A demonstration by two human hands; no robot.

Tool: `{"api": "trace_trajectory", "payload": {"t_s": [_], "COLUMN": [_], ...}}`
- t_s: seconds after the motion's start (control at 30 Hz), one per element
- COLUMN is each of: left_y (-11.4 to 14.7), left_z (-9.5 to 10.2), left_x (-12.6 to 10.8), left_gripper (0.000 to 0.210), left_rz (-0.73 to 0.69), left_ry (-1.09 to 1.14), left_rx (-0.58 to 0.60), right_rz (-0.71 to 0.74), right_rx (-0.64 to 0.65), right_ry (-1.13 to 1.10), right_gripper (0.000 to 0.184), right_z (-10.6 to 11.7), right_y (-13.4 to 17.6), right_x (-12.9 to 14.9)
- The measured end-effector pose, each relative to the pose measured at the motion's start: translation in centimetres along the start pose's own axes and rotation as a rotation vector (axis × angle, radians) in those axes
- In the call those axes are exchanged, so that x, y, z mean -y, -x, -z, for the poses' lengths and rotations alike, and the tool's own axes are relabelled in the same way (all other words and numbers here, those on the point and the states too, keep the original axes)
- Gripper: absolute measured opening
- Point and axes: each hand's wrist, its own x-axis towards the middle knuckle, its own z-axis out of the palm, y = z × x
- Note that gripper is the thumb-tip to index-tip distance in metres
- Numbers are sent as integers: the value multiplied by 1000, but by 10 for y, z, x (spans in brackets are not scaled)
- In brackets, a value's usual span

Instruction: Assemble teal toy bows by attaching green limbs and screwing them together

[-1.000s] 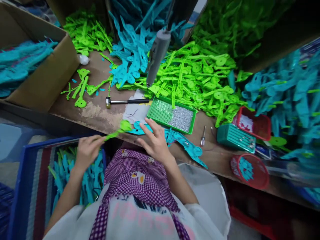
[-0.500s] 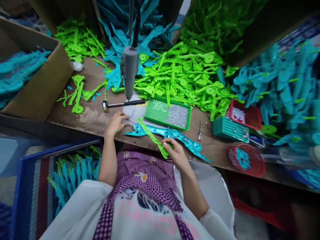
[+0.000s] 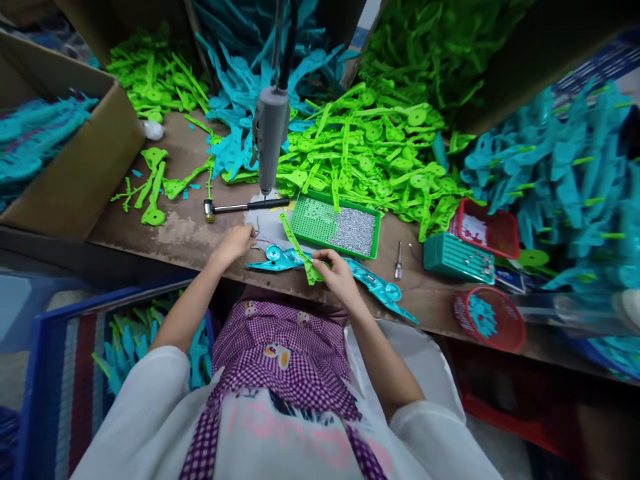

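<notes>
In my right hand (image 3: 336,272) is a long, narrow lime-green plastic part (image 3: 299,248), pinched near its wide lower end and tilted up to the left. Beneath it a turquoise plastic piece (image 3: 383,288) lies along the table's front edge, partly covered by that hand. My left hand (image 3: 237,241) is closed at the left, its fingertips together by a thin dark wire-like strand (image 3: 258,225); what it holds, if anything, is too small to make out. Above hangs a grey power screwdriver (image 3: 271,133). A hammer (image 3: 233,207) lies beyond my left hand.
A green tray (image 3: 376,248) of small metal screws sits behind the turquoise piece. Lime-green parts (image 3: 370,147) are heaped at the back. To the right are a screwdriver (image 3: 399,261), a teal basket (image 3: 457,259) and a red basket (image 3: 517,333). A cardboard box (image 3: 95,160) stands left.
My right hand has moved up and left with the lime-green part, which is now over the turquoise piece's middle. My left hand has shifted slightly, and the hanging screwdriver has swung right.
</notes>
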Motion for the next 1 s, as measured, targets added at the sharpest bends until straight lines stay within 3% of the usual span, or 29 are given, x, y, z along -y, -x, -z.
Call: {"api": "trace_trajectory", "payload": {"t_s": [0.1,0.2,0.23,0.33,0.37,0.4,0.53,0.6,0.73,0.87,1.0], "left_y": [11,57,77,131,143,149,128,105,83,92,95], "left_z": [18,35,37,30,23,15,-22,-38,-55,-58,-58], "left_x": [-2,-11,-16,-31,-35,-39,-44,-43,-38,-32,-29], "left_gripper": [12,17,18,16,16,17,28,29,15,17,17], "left_rz": [-6,-77,-129,-328,-336,-302,-38,-5,-52,-93,-108], "left_ry": [99,237,277,349,344,343,349,364,464,505,508], "left_rx": [19,-99,-80,242,281,245,-291,-441,-452,-420,-422], "right_rz": [10,3,16,75,79,75,81,88,31,27,75], "right_rx": [29,-26,-42,-14,19,60,179,188,180,206,239], "right_ry": [2,-12,-8,91,155,221,395,429,378,344,451], "right_gripper": [21,21,20,14,14,14,19,16,12,11,14], "right_z": [6,9,6,-13,-21,-29,-53,-59,-65,-74,-84], "right_y": [4,9,8,-9,-17,-25,-47,-52,-59,-63,-65], "right_x": [7,15,18,20,20,19,18,20,27,25,22]}}
